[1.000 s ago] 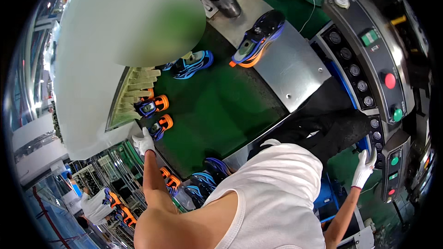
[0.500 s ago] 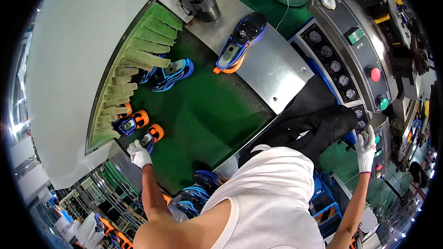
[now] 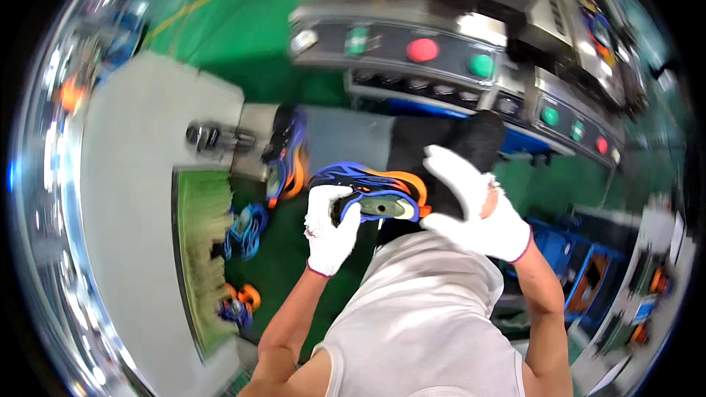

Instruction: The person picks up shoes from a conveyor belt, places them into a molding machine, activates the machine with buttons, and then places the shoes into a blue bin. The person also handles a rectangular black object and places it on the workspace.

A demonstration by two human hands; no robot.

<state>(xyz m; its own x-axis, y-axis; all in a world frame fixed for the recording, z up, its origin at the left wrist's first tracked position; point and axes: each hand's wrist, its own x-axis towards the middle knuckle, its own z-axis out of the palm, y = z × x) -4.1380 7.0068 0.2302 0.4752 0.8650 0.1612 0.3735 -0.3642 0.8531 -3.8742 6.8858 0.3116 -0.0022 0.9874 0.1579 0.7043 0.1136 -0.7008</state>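
My left hand (image 3: pixel 331 229), in a white glove, is closed around the front part of a sports shoe (image 3: pixel 397 180) held just in front of my shirt. The shoe is black and blue with an orange heel. An olive-green insert (image 3: pixel 382 206) with a round hole fills its opening. At the heel end my right hand (image 3: pixel 478 213), also gloved in white, is open, with thumb and fingers spread apart. Whether its thumb touches the heel I cannot tell.
Left of me, a green conveyor carries a blue shoe (image 3: pixel 248 229) and an orange-and-purple shoe (image 3: pixel 239 303) beside a green strip curtain (image 3: pixel 200 250). Another shoe (image 3: pixel 287 154) and a dark flask (image 3: pixel 217 137) stand beyond. Ahead is a control panel with a red button (image 3: pixel 423 49).
My view has turned toward the machine. The left hand has come from a shoe on the conveyor to my front, now gripping a shoe. My right hand has moved from the machine to the shoe's heel.
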